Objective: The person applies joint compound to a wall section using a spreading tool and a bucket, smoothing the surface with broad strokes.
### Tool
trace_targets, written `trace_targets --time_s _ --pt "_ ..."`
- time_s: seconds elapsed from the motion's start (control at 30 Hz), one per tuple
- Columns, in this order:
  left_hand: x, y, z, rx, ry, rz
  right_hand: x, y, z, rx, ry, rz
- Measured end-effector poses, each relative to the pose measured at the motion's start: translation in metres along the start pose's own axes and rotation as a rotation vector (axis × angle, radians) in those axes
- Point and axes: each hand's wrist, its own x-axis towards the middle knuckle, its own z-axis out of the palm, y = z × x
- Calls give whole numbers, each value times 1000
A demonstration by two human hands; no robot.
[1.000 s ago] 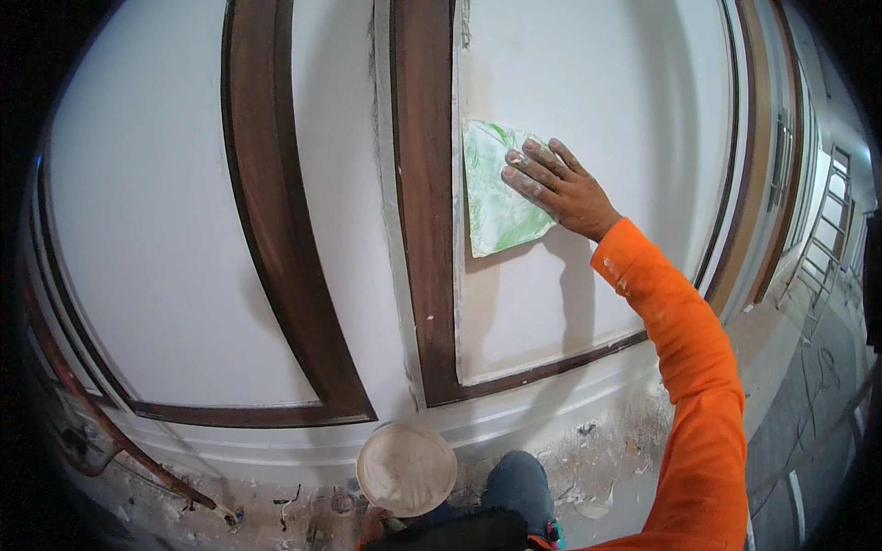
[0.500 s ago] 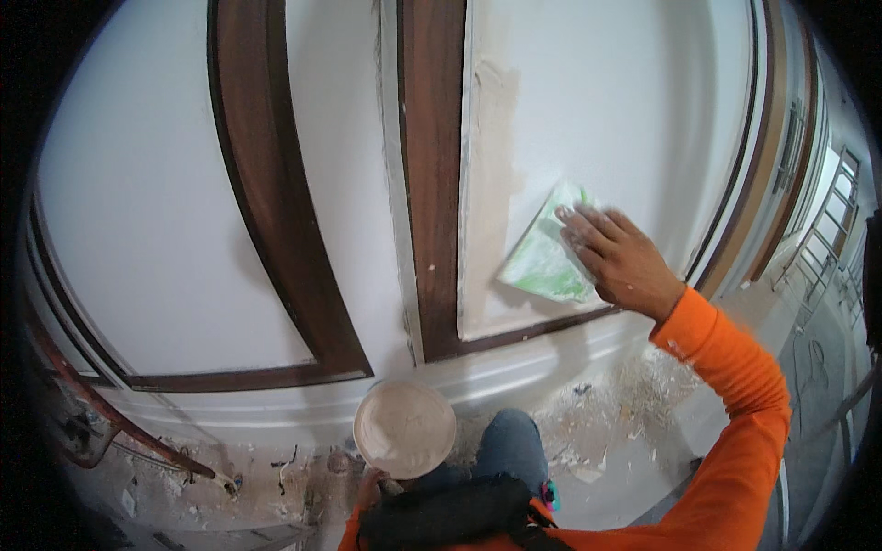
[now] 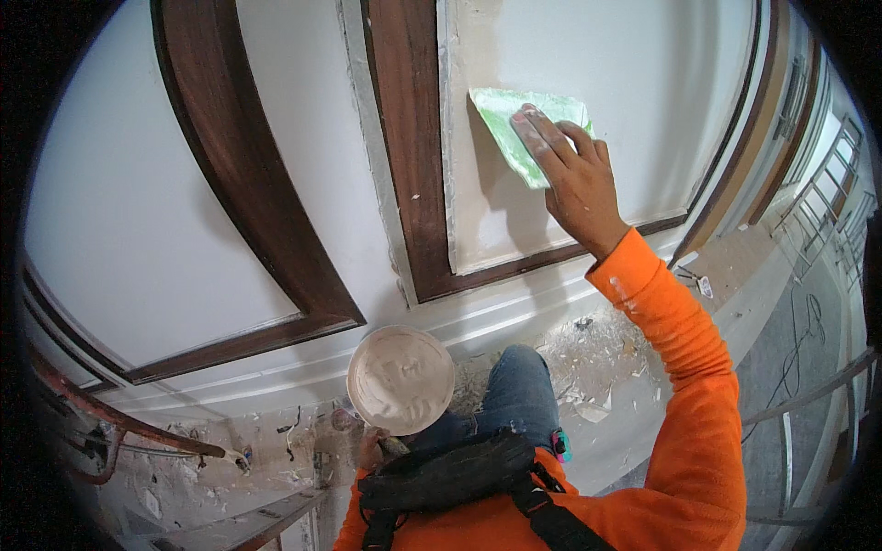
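Observation:
My right hand (image 3: pixel 577 179) is closed on a thin green spreader (image 3: pixel 511 119) smeared with whitish putty, fingers laid along its face. The spreader is raised at the left part of a white wall panel (image 3: pixel 634 110), over a beige putty strip (image 3: pixel 475 211) beside the dark wood trim (image 3: pixel 409 147). Its shadow falls on the panel; whether its edge touches cannot be told. Low in front of me, my left hand (image 3: pixel 371 448) grips a round tub (image 3: pixel 401 380) of beige putty at its near side. That hand is partly hidden. A short greyish piece (image 3: pixel 394 447) shows beside it.
A white baseboard (image 3: pixel 496 317) runs under the panels. Paint flakes and debris (image 3: pixel 597 372) litter the floor. At lower left stands a reddish-brown metal frame (image 3: pixel 138 427). A ladder (image 3: pixel 827 184) and a dark cable (image 3: pixel 808 331) are at the right.
My right hand has moved up and left with the spreader, which has turned. The tub has shifted slightly up in view and its putty shows more. The whole view has shifted too.

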Motion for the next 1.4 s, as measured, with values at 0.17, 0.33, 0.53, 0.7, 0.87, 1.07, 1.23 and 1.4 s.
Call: trace_targets --time_s 0.17,0.33,0.53,0.7,0.87,1.07,1.23,1.4 --pt "26 62 39 -166 -54 111 -30 5 12 -102 -140 -27" --pt "26 52 38 -206 13 -142 -71 -18 11 -58 -346 -133" --pt "8 5 -2 26 43 -51 -75 -16 -33 325 -557 -77" --pt "26 47 20 -300 7 -282 -47 4 -36 232 -196 74" --pt "16 -10 3 -129 170 -144 26 20 -35 199 94 57" --pt "33 22 23 -128 13 -172 87 43 -68 112 223 47" --pt "29 69 22 -23 25 -272 138 61 -81 8 327 -57" --pt "27 39 24 -434 20 -326 157 69 -87 -31 270 -49"
